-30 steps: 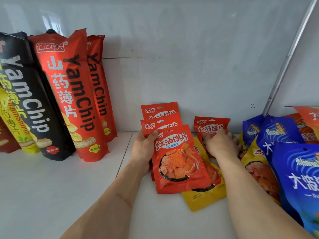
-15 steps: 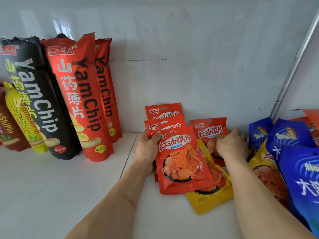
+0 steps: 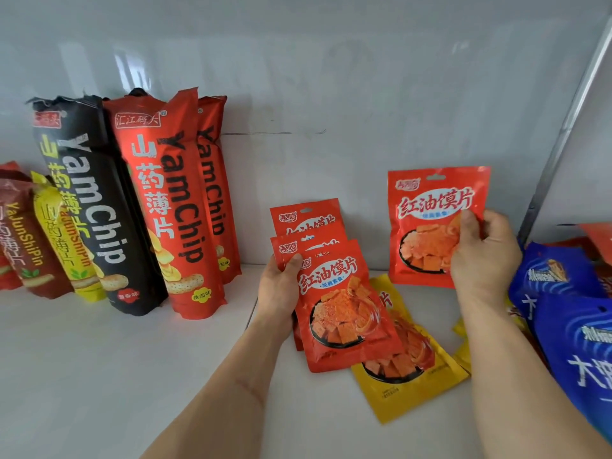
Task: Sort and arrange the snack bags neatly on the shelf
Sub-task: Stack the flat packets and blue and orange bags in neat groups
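My left hand (image 3: 280, 286) grips a stack of three small red snack bags (image 3: 341, 306) at its left edge, fanned upward over the white shelf (image 3: 99, 359). My right hand (image 3: 482, 256) holds one more red snack bag (image 3: 433, 213) upright, lifted above the shelf to the right of the stack, thumb on its front. A yellow snack bag (image 3: 407, 389) lies flat under and to the right of the stack.
Tall YamChip bags, red (image 3: 169, 207) and black (image 3: 89, 193), lean against the back wall at left, with smaller bags (image 3: 29, 236) beside them. Blue bags (image 3: 569, 329) pile at the right. A metal post (image 3: 563, 127) slants up at the right.
My right hand has lifted the single red bag from behind the yellow one and raised it upright. My left hand keeps its hold on the stack.
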Demonstrator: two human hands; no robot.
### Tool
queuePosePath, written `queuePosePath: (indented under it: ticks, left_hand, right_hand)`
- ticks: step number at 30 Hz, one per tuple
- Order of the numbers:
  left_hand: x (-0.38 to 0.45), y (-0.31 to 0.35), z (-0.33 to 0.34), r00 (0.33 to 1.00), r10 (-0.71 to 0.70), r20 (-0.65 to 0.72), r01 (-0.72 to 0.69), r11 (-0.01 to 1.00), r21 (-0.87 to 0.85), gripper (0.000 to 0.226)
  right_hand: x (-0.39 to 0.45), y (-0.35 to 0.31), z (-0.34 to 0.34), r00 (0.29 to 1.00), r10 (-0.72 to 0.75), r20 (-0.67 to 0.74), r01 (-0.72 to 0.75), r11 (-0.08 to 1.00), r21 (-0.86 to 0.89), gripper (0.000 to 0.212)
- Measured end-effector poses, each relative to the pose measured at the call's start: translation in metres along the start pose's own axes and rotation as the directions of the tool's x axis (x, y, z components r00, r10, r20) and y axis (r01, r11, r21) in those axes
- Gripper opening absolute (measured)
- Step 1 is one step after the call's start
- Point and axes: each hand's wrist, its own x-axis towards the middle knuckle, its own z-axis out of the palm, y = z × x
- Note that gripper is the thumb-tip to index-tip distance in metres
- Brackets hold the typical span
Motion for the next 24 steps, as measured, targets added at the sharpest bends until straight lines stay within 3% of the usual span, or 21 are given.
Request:
queuePosePath:
  ticks: [2,4,7,9,11,20,24]
  left_hand:
    - [0.000,0.003,-0.003,1.000,0.010,-0.014,-0.010,1.000,-0.012,0.018]
    - [0.000,0.007,-0.005,1.000,0.012,-0.026,-0.013,1.000,-0.028,0.015]
    - [-0.001,0.010,-0.009,0.999,-0.003,-0.040,0.001,0.998,-0.057,0.016]
    - [-0.002,0.009,-0.010,0.999,-0.022,-0.037,0.018,0.996,-0.082,0.018]
    - [-0.004,0.008,-0.009,0.999,-0.043,-0.029,0.040,0.994,-0.098,0.021]
    - [-0.017,0.011,-0.015,0.993,-0.059,0.106,0.080,0.977,-0.198,0.041]
    - [-0.020,0.004,-0.014,0.996,-0.025,0.085,0.028,0.999,-0.041,0.035]
  right_hand:
    - [0.006,-0.014,-0.005,1.000,-0.006,0.007,0.006,1.000,0.010,0.030]
    - [0.009,-0.023,-0.007,0.976,0.003,0.220,0.023,0.993,-0.117,0.027]
    - [-0.019,-0.031,-0.005,0.766,0.160,0.623,0.004,0.967,-0.253,0.021]
    - [-0.043,-0.031,-0.001,0.645,0.239,0.726,0.034,0.940,-0.339,0.025]
    - [-0.061,-0.031,0.004,0.593,0.296,0.749,0.049,0.915,-0.401,0.027]
    - [-0.089,-0.035,0.016,0.641,0.360,0.678,0.062,0.856,-0.514,0.024]
    - [-0.094,-0.038,0.014,0.659,0.345,0.669,0.079,0.852,-0.518,0.023]
